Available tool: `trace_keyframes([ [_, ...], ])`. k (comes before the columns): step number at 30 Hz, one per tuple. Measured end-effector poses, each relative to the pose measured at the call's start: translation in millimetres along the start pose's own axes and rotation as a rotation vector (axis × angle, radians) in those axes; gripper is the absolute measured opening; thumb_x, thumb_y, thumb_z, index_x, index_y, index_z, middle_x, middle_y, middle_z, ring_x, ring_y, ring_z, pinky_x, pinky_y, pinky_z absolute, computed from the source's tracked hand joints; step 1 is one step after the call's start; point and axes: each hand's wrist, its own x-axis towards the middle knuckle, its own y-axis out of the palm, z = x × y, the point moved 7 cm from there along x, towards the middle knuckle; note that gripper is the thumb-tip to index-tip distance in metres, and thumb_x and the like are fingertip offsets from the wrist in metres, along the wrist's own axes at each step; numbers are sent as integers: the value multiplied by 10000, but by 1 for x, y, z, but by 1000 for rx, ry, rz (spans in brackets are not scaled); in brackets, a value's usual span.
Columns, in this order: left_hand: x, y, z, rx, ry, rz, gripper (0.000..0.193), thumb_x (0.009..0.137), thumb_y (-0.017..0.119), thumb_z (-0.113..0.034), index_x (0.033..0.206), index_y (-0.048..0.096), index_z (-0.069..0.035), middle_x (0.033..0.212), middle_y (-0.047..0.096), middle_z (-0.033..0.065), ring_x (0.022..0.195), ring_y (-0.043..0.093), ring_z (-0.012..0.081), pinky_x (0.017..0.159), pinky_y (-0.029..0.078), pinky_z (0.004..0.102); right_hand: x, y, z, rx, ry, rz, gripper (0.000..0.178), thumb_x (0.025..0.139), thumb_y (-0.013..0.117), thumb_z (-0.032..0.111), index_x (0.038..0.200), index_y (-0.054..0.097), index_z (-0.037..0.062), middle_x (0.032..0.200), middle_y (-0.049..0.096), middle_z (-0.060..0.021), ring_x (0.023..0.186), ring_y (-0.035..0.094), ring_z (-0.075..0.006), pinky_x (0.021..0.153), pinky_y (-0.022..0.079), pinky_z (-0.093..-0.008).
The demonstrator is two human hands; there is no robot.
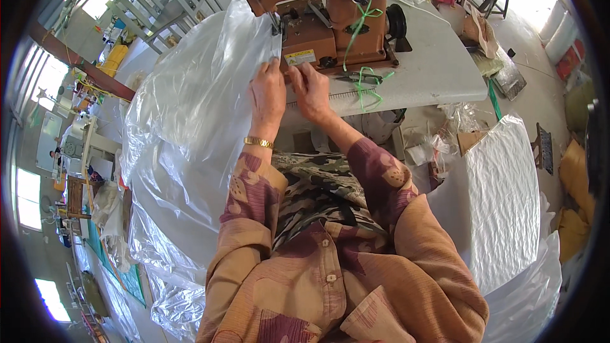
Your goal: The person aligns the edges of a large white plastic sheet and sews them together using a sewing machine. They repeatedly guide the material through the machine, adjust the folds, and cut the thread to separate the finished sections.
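Note:
A brown industrial sewing machine (308, 47) stands on a pale worktable (438, 70) in front of me. Clear plastic sheeting (190, 89) covers the table's left side and hangs over its edge, with one edge running up to the presser foot (275, 24). My left hand (268, 94), with a gold watch on its wrist, is closed on that edge just below the foot. Close beside it, my right hand (310, 93) is closed at the front of the machine bed; what its fingers hold, if anything, is hidden. Green string (361, 28) hangs from the machine, beside dark thread snips (360, 77).
A ruler strip (343, 95) runs along the table's front edge. At my right stands a white stack of wrinkled sheet material (502, 190). Metal frames (162, 3) are at the far left. Scraps and bags (438, 146) litter the floor beneath and right of the table.

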Motion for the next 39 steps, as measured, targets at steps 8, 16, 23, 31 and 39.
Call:
trace_keyframes([
  [8, 33, 4, 32, 77, -26, 136, 215, 907, 532, -13, 1083, 657, 0, 1002, 661, 174, 891, 682, 385, 789, 539, 470, -3, -111, 13, -880, -377, -59, 207, 864, 673, 194, 1041, 648, 89, 1072, 625, -96, 1063, 552, -314, 955, 387, -459],
  [16, 60, 31, 64, 40, -91, 200, 187, 898, 519, -15, 1007, 672, -25, 1039, 638, 179, 970, 649, 403, 878, 501, 493, -2, -133, -11, -868, -180, 233, 376, 851, 712, 231, 1192, 636, 92, 1132, 600, -119, 1116, 522, -330, 950, 380, -460],
  [23, 64, 30, 94, 69, -40, -34, 157, 918, 553, -106, 844, 662, -21, 893, 640, 192, 839, 650, 412, 736, 505, 507, 1, -131, -10, -773, -154, 326, 274, 859, 704, 184, 1105, 664, 69, 1032, 624, -109, 1048, 559, -310, 923, 396, -424],
  [31, 26, 13, 111, -15, -282, -150, 139, 955, 563, -148, 927, 610, -21, 831, 659, 211, 818, 653, 424, 717, 508, 520, -4, -144, -12, -575, -268, 162, 153, 915, 651, 114, 1044, 638, 32, 983, 668, -131, 909, 633, -355, 821, 492, -416],
  [39, -9, 6, 133, -93, -557, -243, 120, 991, 528, -157, 1002, 553, -40, 771, 650, 243, 754, 645, 465, 653, 499, 551, -3, -151, 21, -932, -134, 186, 248, 977, 575, 173, 1198, 645, 83, 906, 659, -153, 822, 665, -345, 707, 496, -441],
])
